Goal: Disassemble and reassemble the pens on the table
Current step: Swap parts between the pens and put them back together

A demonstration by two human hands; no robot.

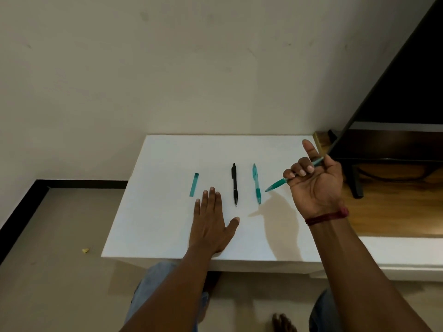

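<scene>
Our right hand (pixel 316 185) is raised above the right side of the white table (pixel 167 164), palm turned toward us. Its fingers are curled round a teal pen (pixel 278 184), with the thumb sticking up clear of it. The pen's tip slants down and leftward, so the barrel is probably offered to the other hand for a twist or pull. Whether this pen is whole or already missing a part, we cannot tell, since our fingers hide its middle. Our left hand (pixel 211 224) lies flat on the tabletop with fingers straight and spread, holding nothing. We judge that it rests there to steady us and stay within easy reach of the parts. Just beyond its fingertips lies a short teal piece (pixel 194 185), apparently a loose section of a pen. To the right of that piece a black pen (pixel 234 184) and a second teal pen (pixel 256 184) lie side by side, apart from each other, tips toward us. This spaced row probably keeps each pen's parts from mixing. A red thread (pixel 328 218) circles our right wrist.
</scene>
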